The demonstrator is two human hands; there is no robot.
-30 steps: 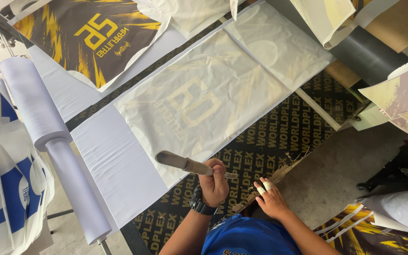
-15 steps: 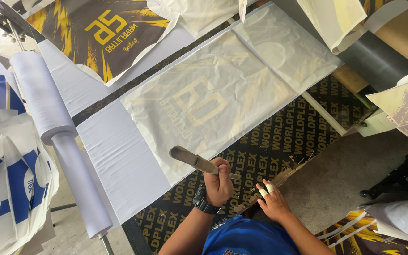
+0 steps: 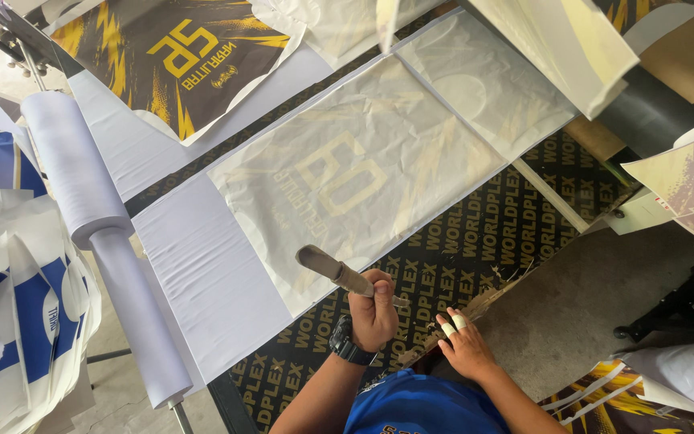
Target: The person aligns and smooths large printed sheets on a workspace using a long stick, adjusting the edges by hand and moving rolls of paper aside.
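Your left hand point(image 3: 373, 309) clenches a grey-handled tool point(image 3: 335, 271) whose tip hides under your fist. Your right hand point(image 3: 463, 347), fingers loose, rests at four o'clock; a paper roll point(image 3: 102, 233) lies at nine

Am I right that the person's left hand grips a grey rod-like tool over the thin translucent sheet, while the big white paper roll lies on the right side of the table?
Not quite. The head view shows the big white paper roll on the left side of the table, not the right. The rest holds: the left hand grips the grey rod-like tool over the thin translucent sheet.
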